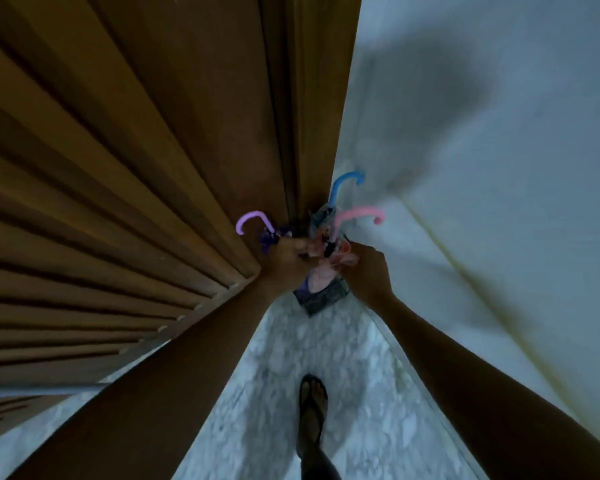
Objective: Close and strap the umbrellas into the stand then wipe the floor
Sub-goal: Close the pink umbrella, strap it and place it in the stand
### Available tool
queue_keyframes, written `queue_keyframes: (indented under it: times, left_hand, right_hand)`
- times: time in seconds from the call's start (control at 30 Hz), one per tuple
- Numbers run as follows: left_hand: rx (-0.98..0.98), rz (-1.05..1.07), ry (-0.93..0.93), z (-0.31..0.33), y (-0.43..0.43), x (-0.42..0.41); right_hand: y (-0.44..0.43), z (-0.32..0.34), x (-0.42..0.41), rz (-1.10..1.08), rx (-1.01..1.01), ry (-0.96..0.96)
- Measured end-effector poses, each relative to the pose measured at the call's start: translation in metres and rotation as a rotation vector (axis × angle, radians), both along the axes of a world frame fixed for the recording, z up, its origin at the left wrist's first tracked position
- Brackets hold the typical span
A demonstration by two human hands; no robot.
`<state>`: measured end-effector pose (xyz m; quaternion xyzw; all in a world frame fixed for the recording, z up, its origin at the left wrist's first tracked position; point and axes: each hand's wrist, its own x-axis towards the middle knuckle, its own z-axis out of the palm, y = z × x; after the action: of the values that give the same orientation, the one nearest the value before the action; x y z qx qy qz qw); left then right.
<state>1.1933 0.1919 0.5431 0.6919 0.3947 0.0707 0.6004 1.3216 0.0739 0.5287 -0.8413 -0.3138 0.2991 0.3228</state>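
Three closed umbrellas stand in a dark stand [321,299] in the corner between a wooden door and a white wall. The purple umbrella [253,221] has a curved lilac handle, the blue umbrella [345,183] a blue hook, and the pink umbrella [357,216] a pink hook. My left hand [288,259] grips the folded pink canopy near its top. My right hand [368,268] pinches the pink fabric from the other side. The strap itself is too blurred to make out.
A brown louvred wooden door [136,188] fills the left. A white wall [482,150] runs along the right. The speckled marble floor [267,375] lies below, with my foot in a black sandal [312,407] on it.
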Motion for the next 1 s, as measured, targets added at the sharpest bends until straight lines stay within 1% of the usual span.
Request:
queue_keyframes:
  times: [0.07, 0.2, 0.33, 0.43, 0.5, 0.6, 0.73, 0.8, 0.87, 1.0]
  left_hand:
    - [-0.023, 0.003, 0.082, -0.037, 0.002, 0.003]
    - [0.062, -0.012, 0.224, -0.092, 0.0, 0.005]
    - [0.094, -0.014, 0.243, -0.125, -0.002, 0.008]
    - [0.042, 0.095, 0.194, -0.136, 0.004, 0.012]
    - [0.029, 0.131, 0.193, -0.133, 0.009, 0.013]
    - [0.025, 0.11, 0.258, -0.122, 0.016, 0.002]
    - [0.004, 0.129, 0.335, -0.083, 0.021, -0.037]
    - [-0.001, 0.095, 0.387, -0.06, 0.021, -0.067]
    - [0.003, 0.097, 0.442, -0.038, 0.02, -0.103]
    - [0.02, 0.157, 0.475, 0.011, 0.015, -0.184]
  right_hand:
    - [0.005, -0.038, 0.004, 0.03, -0.023, 0.006]
    - [0.012, -0.108, 0.012, 0.117, -0.139, -0.012]
    - [0.019, -0.158, 0.013, 0.14, -0.206, -0.157]
    - [0.029, -0.167, 0.009, 0.069, -0.187, -0.192]
    - [0.034, -0.167, 0.007, 0.047, -0.201, -0.207]
    - [0.033, -0.158, 0.0, -0.011, -0.229, -0.22]
    - [0.026, -0.123, -0.031, -0.199, -0.192, -0.124]
    - [0.023, -0.102, -0.057, -0.25, -0.189, -0.083]
    - [0.024, -0.081, -0.088, -0.235, -0.183, -0.018]
    - [0.035, -0.038, -0.162, -0.07, -0.183, 0.058]
